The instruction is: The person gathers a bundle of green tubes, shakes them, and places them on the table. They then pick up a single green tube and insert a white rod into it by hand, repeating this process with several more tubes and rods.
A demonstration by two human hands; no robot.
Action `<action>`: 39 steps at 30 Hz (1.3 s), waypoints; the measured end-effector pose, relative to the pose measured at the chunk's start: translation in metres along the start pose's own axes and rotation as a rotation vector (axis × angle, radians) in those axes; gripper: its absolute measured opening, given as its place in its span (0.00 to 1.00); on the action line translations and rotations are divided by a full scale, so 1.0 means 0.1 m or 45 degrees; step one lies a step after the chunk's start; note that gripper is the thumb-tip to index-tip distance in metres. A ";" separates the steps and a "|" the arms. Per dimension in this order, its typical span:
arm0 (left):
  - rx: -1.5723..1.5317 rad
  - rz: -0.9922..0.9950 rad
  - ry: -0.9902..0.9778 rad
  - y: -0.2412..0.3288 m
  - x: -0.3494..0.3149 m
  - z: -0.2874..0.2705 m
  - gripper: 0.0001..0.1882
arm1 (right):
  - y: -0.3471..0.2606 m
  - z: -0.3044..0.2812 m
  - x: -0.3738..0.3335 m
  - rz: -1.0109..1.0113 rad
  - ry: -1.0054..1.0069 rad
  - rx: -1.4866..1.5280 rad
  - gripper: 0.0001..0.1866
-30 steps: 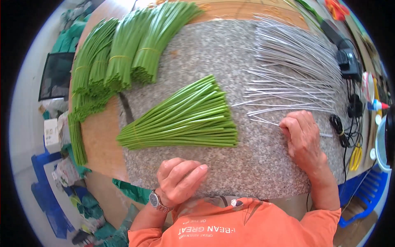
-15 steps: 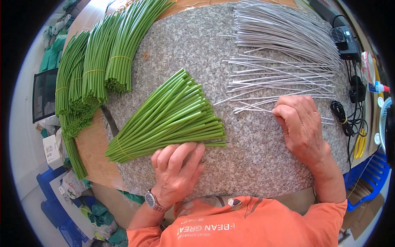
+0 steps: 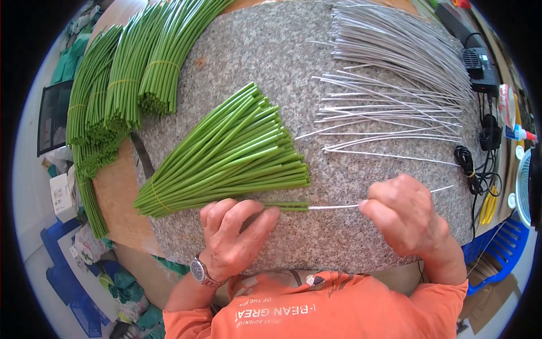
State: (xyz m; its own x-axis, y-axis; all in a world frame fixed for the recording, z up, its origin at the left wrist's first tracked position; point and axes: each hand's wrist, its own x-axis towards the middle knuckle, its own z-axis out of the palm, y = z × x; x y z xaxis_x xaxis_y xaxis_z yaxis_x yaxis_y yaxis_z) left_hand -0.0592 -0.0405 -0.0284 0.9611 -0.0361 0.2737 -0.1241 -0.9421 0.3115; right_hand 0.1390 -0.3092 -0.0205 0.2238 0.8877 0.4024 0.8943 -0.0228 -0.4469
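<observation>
My left hand [image 3: 234,231], a watch on its wrist, is closed at the lower edge of the green stem bundle [image 3: 214,158]. It pinches one hollow-looking green stem [image 3: 293,207], set a little apart from the others. The bundle fans out to the right from a yellow band at its left end. My right hand [image 3: 402,213] is closed around a thin silvery-white wire [image 3: 333,207]. The wire's left end meets the open tip of that stem; whether it has entered cannot be made out. Its other end sticks out past my right hand.
Loose wires [image 3: 389,113] lie scattered above my right hand, below a thick pile of wires [image 3: 401,48]. Banded green bundles [image 3: 161,68] lie at the far left. A small black device [image 3: 479,68], cables [image 3: 466,161] and yellow-handled pliers [image 3: 488,206] line the right edge.
My right hand has picked up one wire from the loose ones and brought it down and left to the stem tip. My left hand has drawn one stem slightly away from the bundle.
</observation>
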 end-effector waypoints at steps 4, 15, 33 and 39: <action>-0.013 0.031 -0.028 -0.02 0.00 -0.02 0.23 | -0.06 0.04 0.00 0.029 -0.170 -0.005 0.18; -0.100 -0.007 -0.066 -0.01 0.02 -0.03 0.24 | -0.08 -0.02 -0.05 0.033 -0.256 0.093 0.23; -0.110 -0.018 -0.115 0.00 0.03 -0.06 0.20 | -0.16 0.16 0.04 -0.074 -0.131 0.073 0.19; -0.181 0.023 -0.172 -0.02 0.01 -0.12 0.17 | -0.16 0.13 0.05 -0.066 -0.048 0.097 0.14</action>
State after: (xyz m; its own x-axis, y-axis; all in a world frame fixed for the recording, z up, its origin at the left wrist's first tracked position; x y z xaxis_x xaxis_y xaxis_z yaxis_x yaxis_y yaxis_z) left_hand -0.0607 -0.0350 -0.0179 0.9815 -0.1062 0.1591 -0.1663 -0.8848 0.4352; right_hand 0.1209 -0.2986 -0.0222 0.1618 0.9035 0.3970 0.8721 0.0574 -0.4860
